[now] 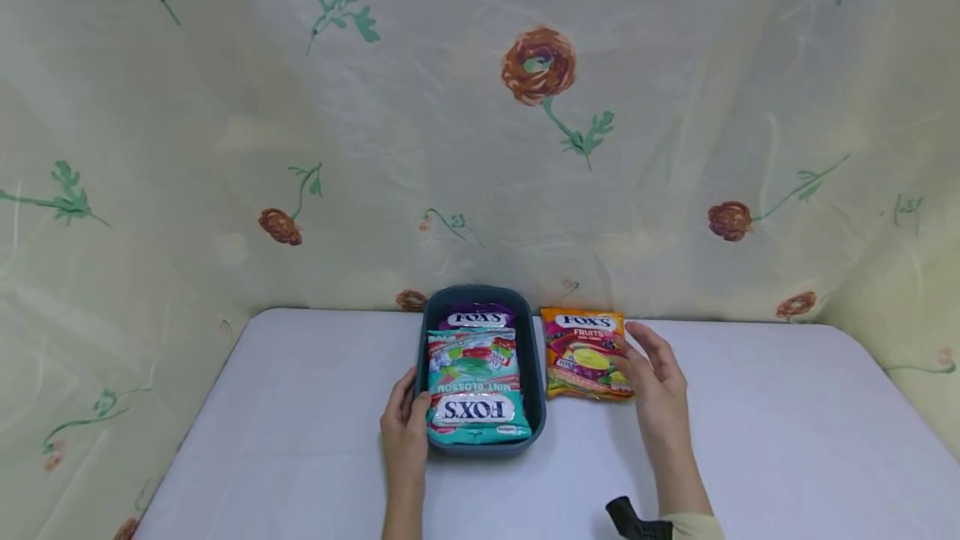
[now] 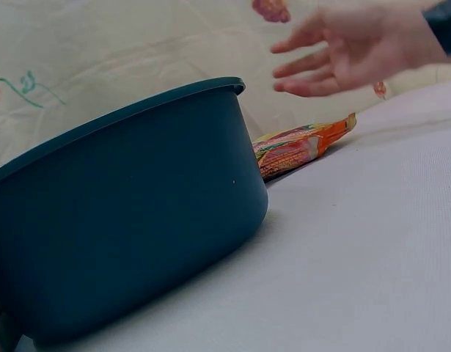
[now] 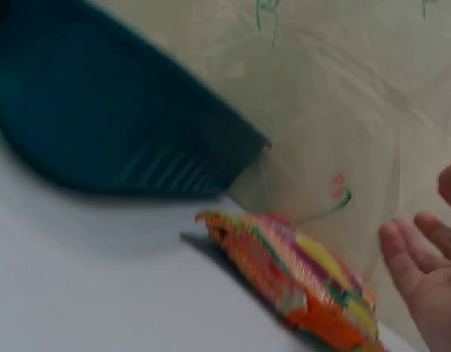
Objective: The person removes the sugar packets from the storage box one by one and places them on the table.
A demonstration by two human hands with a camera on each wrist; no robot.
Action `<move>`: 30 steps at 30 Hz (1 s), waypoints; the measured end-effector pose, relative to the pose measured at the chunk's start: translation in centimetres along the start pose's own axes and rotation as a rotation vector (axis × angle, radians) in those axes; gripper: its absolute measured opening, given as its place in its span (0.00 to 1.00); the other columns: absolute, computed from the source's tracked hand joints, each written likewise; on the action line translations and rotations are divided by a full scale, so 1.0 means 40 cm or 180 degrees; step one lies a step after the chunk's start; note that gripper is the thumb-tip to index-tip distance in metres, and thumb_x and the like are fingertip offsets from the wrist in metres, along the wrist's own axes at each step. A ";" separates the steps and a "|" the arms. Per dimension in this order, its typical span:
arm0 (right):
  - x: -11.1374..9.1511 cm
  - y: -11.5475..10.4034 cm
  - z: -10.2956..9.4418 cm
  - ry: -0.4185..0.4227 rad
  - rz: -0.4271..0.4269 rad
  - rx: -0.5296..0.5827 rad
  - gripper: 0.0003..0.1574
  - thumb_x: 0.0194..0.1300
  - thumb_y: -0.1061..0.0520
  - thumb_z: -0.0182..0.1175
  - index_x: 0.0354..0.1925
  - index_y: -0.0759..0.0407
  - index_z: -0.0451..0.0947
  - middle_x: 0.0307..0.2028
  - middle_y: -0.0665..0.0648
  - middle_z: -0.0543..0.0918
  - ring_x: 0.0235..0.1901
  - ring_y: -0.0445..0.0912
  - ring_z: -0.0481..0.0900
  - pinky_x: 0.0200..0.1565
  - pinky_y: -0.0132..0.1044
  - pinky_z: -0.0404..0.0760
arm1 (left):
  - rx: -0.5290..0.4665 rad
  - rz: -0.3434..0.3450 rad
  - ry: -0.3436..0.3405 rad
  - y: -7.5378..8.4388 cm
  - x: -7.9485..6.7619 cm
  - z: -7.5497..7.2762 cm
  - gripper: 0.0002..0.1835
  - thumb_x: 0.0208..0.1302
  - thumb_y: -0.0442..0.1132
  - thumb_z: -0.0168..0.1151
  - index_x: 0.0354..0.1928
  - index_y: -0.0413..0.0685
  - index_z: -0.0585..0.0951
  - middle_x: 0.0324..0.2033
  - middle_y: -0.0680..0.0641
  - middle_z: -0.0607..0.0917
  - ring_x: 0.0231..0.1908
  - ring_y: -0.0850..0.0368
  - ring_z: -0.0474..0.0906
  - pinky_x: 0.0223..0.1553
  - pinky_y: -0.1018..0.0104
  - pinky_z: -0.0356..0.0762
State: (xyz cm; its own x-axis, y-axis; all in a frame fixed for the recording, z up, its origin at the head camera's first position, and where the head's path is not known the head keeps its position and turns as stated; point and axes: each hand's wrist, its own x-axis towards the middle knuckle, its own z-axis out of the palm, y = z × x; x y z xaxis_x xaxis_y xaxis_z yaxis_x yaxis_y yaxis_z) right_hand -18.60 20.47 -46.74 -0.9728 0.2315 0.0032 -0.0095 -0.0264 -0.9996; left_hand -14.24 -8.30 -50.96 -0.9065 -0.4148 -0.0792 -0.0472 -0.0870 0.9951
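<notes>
A dark blue-green plastic bin [image 1: 537, 390] stands on the table, seen from the side in the left wrist view. In it lie a teal Fox's mint candy bag [image 1: 480, 382], its print upside down, and a purple Fox's bag [image 1: 477, 317] partly beneath it. My left hand [image 1: 406, 423] grips the bin's left wall, thumb at the rim and fingers outside. Right of the bin, an orange and pink Fox's fruits candy bag [image 1: 585, 354] lies on the table. Over that bag's right side my right hand [image 1: 660, 390] hovers, fingers loosely bent and holding nothing; a gap shows in the wrist views.
A white cloth covers the table [image 1: 315, 407]. Close behind its back edge hangs a cream floral curtain [image 1: 450, 148], which also runs down both sides. A black strap-like piece [image 1: 637, 521] shows beside my right sleeve at the bottom.
</notes>
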 end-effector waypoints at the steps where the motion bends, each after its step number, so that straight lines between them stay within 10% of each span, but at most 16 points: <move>1: -0.005 -0.011 0.007 -0.0111 0.0000 0.0051 0.27 0.71 0.50 0.48 0.67 0.49 0.62 0.69 0.54 0.62 0.64 0.44 0.69 0.53 0.24 0.76 | 0.0004 0.0004 0.0000 0.000 0.000 0.000 0.22 0.66 0.38 0.53 0.62 0.54 0.73 0.65 0.46 0.72 0.66 0.53 0.67 0.65 0.58 0.65; 9: -0.040 -0.063 0.060 -0.0746 0.0007 -0.0378 0.34 0.70 0.45 0.49 0.70 0.44 0.53 0.69 0.53 0.60 0.62 0.41 0.70 0.54 0.28 0.77 | 0.0028 0.0020 0.0025 0.000 -0.001 0.003 0.22 0.65 0.38 0.53 0.62 0.54 0.73 0.64 0.46 0.72 0.65 0.53 0.67 0.65 0.56 0.66; 30: -0.097 -0.102 0.152 -0.1657 0.0460 0.0504 0.35 0.70 0.47 0.50 0.71 0.47 0.51 0.72 0.56 0.56 0.70 0.53 0.59 0.63 0.44 0.71 | 0.0023 0.0004 0.0037 0.001 -0.001 0.004 0.22 0.65 0.38 0.53 0.62 0.54 0.73 0.64 0.46 0.72 0.65 0.52 0.67 0.65 0.55 0.66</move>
State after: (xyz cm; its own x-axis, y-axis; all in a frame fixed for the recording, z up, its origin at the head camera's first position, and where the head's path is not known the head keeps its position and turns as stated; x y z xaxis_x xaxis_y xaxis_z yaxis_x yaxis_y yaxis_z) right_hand -16.18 13.77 -42.48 -0.9522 -0.2947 -0.0800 0.1367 -0.1772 -0.9746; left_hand -14.29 -8.13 -50.91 -0.9016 -0.4254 -0.0786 -0.0492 -0.0799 0.9956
